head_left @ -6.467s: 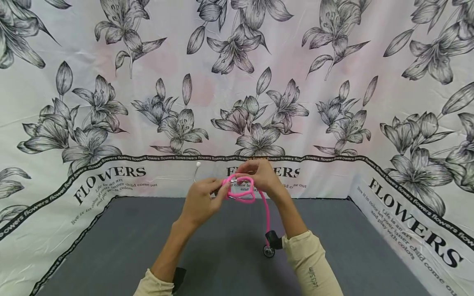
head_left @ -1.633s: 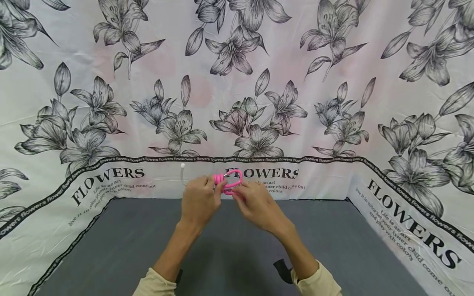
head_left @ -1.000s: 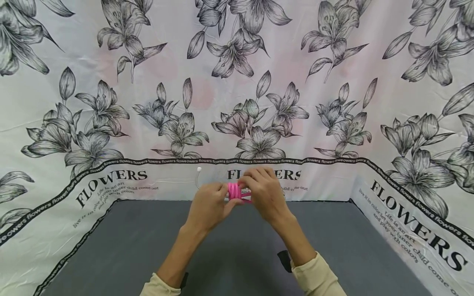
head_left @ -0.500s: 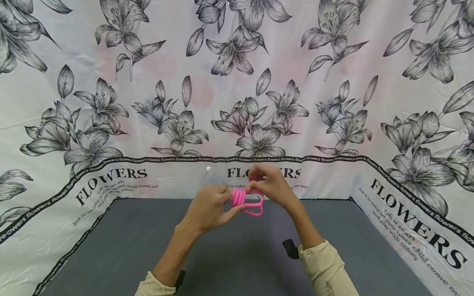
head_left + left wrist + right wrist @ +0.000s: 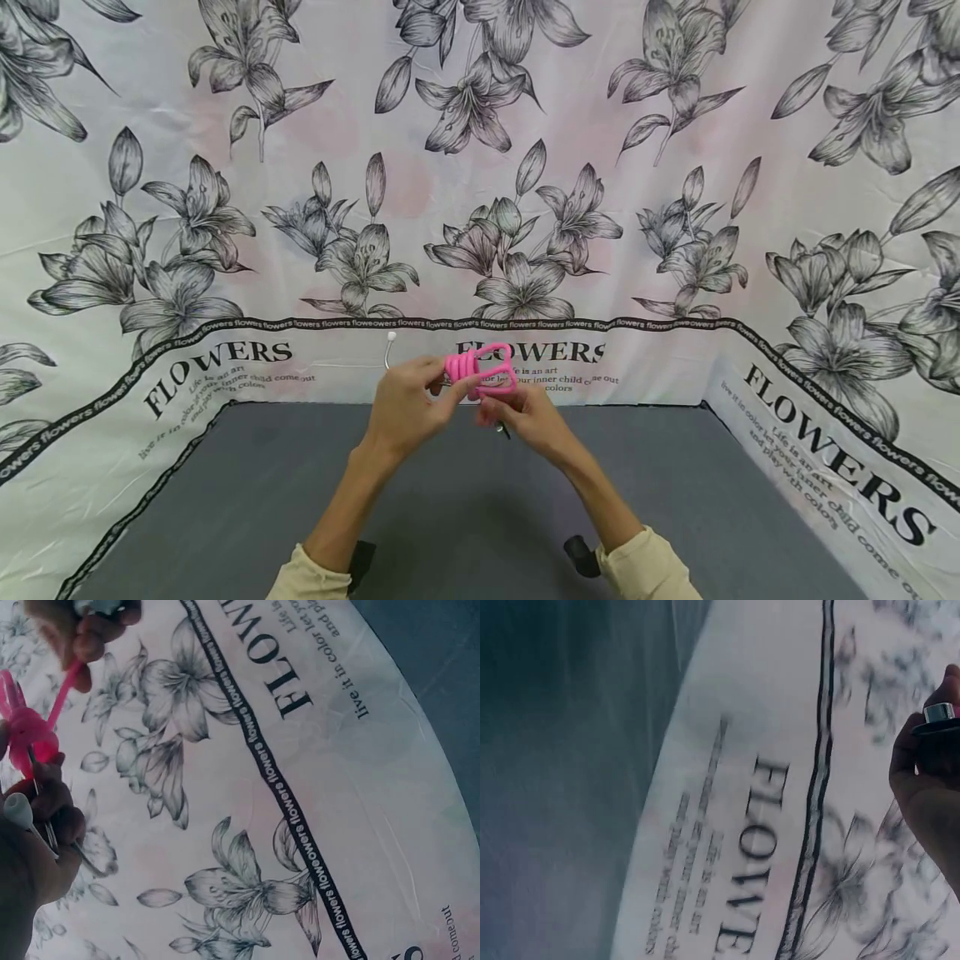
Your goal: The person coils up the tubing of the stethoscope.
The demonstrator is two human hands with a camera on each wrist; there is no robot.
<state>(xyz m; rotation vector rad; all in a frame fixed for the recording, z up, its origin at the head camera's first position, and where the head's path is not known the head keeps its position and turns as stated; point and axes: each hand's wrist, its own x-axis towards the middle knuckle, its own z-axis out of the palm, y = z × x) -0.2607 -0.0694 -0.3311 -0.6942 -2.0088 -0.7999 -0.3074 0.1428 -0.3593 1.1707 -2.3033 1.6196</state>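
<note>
A stethoscope is held up in front of me, its pink tubing (image 5: 463,367) wound in several tight turns around its own folded loops. My left hand (image 5: 408,404) pinches the wound bundle between thumb and fingers. From that hand a metal ear tube with a white eartip (image 5: 392,336) sticks out; another eartip (image 5: 18,810) shows in the left wrist view. My right hand (image 5: 528,421) grips the chestpiece end, just below the open pink loops. In the right wrist view the chestpiece's metal stem (image 5: 939,712) shows at the fingers. A short pink length runs taut between the hands.
A dark grey table top (image 5: 465,517) lies below both hands. Behind and at the sides hangs a white flower-print cloth (image 5: 480,233) with a black lettered band. Black straps sit at both wrists by the beige sleeves (image 5: 645,567).
The tubing that hung down with the chestpiece is now wound around the bundle. My right hand has circled over and under it, now lower, holding the chestpiece end; my left hand keeps its grip.
</note>
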